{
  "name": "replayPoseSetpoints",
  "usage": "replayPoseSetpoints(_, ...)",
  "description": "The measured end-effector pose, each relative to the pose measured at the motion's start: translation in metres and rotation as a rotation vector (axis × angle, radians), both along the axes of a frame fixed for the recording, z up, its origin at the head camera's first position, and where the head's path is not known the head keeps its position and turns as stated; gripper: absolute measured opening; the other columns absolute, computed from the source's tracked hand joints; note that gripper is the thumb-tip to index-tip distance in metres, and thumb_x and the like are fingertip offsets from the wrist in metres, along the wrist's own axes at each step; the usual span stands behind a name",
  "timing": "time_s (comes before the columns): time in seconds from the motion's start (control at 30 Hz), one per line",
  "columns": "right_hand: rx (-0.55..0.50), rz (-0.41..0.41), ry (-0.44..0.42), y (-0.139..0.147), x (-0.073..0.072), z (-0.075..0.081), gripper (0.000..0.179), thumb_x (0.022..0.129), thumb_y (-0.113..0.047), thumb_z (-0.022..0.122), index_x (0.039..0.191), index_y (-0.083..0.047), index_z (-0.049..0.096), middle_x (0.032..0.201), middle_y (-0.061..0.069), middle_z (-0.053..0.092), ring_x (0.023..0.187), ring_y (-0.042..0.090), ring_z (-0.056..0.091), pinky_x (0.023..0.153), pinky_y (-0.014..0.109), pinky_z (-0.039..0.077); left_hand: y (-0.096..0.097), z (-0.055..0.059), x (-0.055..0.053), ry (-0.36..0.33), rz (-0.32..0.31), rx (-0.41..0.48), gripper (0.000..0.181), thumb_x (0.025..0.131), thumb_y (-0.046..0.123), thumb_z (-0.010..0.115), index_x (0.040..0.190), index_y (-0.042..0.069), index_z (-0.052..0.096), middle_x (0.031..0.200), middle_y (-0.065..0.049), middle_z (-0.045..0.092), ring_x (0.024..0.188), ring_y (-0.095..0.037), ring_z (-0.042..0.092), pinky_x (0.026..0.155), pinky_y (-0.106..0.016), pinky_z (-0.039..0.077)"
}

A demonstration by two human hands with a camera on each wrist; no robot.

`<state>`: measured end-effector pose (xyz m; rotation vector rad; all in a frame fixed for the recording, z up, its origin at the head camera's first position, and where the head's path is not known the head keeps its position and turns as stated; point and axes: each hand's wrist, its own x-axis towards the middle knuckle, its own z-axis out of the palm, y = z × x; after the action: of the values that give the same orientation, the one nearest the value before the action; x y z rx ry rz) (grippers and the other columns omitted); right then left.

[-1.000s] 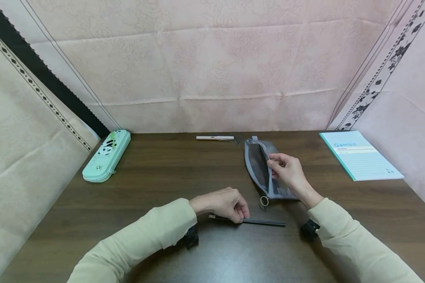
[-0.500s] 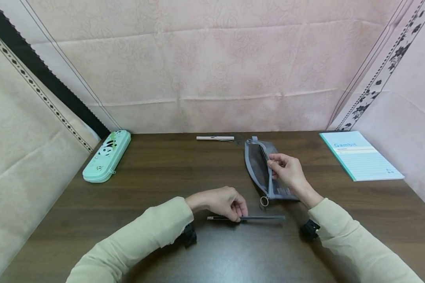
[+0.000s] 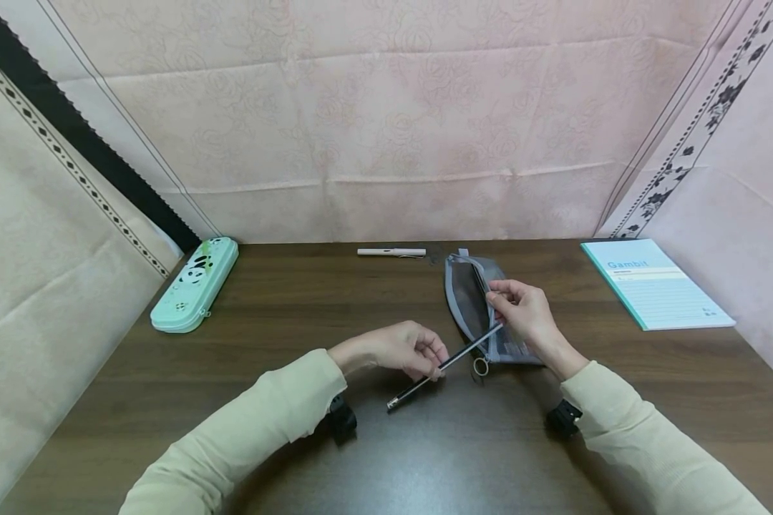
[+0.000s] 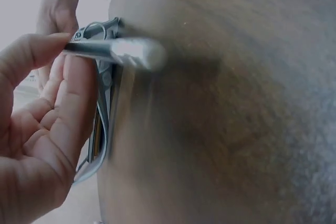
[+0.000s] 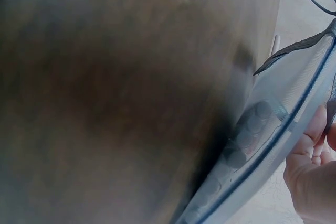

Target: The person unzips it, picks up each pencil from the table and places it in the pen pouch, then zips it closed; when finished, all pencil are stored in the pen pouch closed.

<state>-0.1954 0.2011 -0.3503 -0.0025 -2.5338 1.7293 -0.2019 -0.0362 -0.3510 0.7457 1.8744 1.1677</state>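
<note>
My left hand (image 3: 407, 349) pinches a dark pencil (image 3: 414, 388) between thumb and fingers, off the table. The pencil slants, its silver end low at the left and its other end at the pouch's edge, near my right hand. Close up in the left wrist view, that silver end (image 4: 137, 53) is blurred. My right hand (image 3: 522, 311) grips the near rim of a grey-blue mesh zip pouch (image 3: 467, 304), whose mouth gapes. Through its sheer side in the right wrist view, round shapes (image 5: 247, 132) show. A ring pull (image 3: 481, 366) hangs from the zipper.
A white pen (image 3: 391, 252) lies at the table's back edge, left of the pouch. The mint panda case (image 3: 193, 286) sits at the far left. At the right lies a Gambit notepad (image 3: 657, 282). Pale cloth (image 3: 386, 129) hangs behind the brown table (image 3: 296, 286).
My left hand has lifted the pencil from the table and turned it from level to slanting, its right end swinging up to the pouch. My right hand stays on the pouch rim.
</note>
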Motion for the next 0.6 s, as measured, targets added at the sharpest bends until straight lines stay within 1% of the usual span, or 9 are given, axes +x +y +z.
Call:
replayPoseSetpoints(0.07,-0.001,-0.001,-0.002,0.000,0.000,0.000,0.030,0.095,-0.006,0.053,0.121,0.010,0.055,0.076,0.000,0.055,0.058,0.003,0.052,0.054,0.019,0.052,-0.001,0.000,-0.003,-0.056,0.049,0.019,0.017,0.086,0.000,0.062,0.103,-0.001,0.060,0.086,-0.004,0.068,0.075,-0.008,0.063,0.068,-0.025,0.055)
replayPoseSetpoints(0.2,-0.006,-0.003,-0.006,0.000,0.000,0.000,0.031,0.095,-0.006,0.053,0.122,0.010,0.055,0.078,0.003,0.056,0.057,0.002,0.053,0.055,0.019,0.053,-0.003,-0.002,-0.009,-0.140,0.139,0.058,0.019,0.088,0.002,0.062,0.107,0.000,0.057,0.087,-0.003,0.068,0.077,-0.009,0.063,0.066,-0.025,0.055)
replayPoseSetpoints(0.33,-0.008,-0.004,-0.001,0.000,-0.001,0.000,0.030,0.095,-0.006,0.053,0.121,0.010,0.055,0.077,0.002,0.056,0.057,0.003,0.053,0.055,0.019,0.053,0.000,-0.007,-0.017,-0.217,0.244,0.116,0.025,0.090,0.001,0.059,0.114,-0.003,0.054,0.090,-0.004,0.067,0.077,-0.010,0.064,0.066,-0.023,0.055)
replayPoseSetpoints(0.43,-0.013,-0.004,-0.003,-0.001,-0.001,0.000,0.030,0.095,-0.006,0.054,0.121,0.010,0.055,0.076,0.000,0.056,0.057,0.003,0.053,0.055,0.019,0.053,0.006,-0.010,-0.024,-0.278,0.339,0.160,0.032,0.092,0.002,0.057,0.123,-0.004,0.051,0.098,-0.009,0.067,0.080,-0.011,0.066,0.067,-0.021,0.055)
replayPoseSetpoints(0.53,-0.021,0.002,-0.005,-0.003,-0.001,0.000,0.032,0.095,-0.007,0.054,0.122,0.011,0.054,0.076,-0.002,0.056,0.057,0.003,0.054,0.055,0.019,0.053,0.016,-0.012,-0.031,-0.329,0.427,0.186,0.036,0.093,0.005,0.056,0.128,-0.001,0.049,0.106,-0.013,0.066,0.083,-0.012,0.067,0.067,-0.019,0.055)
replayPoseSetpoints(0.6,-0.026,0.006,-0.004,-0.004,0.000,0.000,0.032,0.095,-0.007,0.054,0.122,0.011,0.054,0.076,-0.002,0.056,0.057,0.004,0.054,0.055,0.019,0.053,0.024,-0.013,-0.035,-0.353,0.465,0.200,0.038,0.094,0.006,0.056,0.130,0.000,0.048,0.109,-0.015,0.065,0.084,-0.013,0.067,0.066,-0.018,0.055)
